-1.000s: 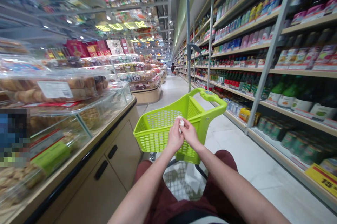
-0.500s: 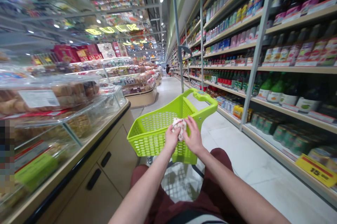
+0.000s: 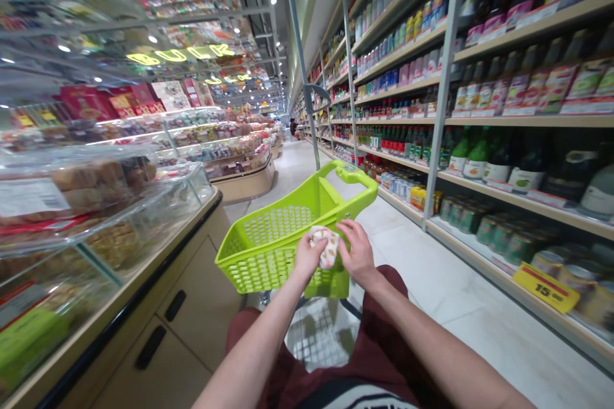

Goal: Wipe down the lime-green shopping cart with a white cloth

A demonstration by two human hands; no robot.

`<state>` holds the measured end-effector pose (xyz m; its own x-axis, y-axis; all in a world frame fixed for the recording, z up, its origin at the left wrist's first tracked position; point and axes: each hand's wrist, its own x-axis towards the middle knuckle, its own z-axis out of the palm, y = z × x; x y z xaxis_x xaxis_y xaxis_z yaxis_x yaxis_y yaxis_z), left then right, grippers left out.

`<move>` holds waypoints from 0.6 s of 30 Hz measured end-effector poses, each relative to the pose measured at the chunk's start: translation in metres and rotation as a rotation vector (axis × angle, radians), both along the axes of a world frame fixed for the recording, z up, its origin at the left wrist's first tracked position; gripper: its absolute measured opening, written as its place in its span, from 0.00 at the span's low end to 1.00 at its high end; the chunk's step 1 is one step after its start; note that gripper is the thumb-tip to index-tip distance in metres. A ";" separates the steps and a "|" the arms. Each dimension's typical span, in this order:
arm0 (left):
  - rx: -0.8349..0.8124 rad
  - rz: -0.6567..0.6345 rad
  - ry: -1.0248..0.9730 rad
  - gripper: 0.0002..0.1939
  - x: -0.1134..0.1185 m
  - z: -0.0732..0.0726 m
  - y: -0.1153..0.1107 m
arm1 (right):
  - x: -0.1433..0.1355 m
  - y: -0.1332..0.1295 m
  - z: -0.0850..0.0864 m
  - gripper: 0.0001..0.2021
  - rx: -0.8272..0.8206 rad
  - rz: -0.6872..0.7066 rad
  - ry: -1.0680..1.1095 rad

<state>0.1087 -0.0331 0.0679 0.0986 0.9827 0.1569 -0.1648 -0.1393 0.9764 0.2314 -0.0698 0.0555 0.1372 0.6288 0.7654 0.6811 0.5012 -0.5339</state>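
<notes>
there it is, just below the middle of the frame: your left hand (image 3: 307, 260) has the small white brown-spotted bundle (image 3: 330, 256) pinched under its thumb! your right hand (image 3: 359, 254) curls at the bundle's right edge, and whether it's gripping, i can't tell. right behind them, center frame, stands the lime-green shopping cart (image 3: 261, 269); green soju-style bottles (image 3: 478, 160) line a shelf at right.

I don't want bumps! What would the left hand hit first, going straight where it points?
Probably the green cart, beyond the left hand and its white bundle, though the gap is hard to judge.
</notes>
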 end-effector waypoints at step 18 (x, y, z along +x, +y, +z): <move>-0.087 -0.189 -0.079 0.13 0.049 0.021 -0.006 | 0.048 0.017 -0.012 0.26 0.020 0.021 -0.348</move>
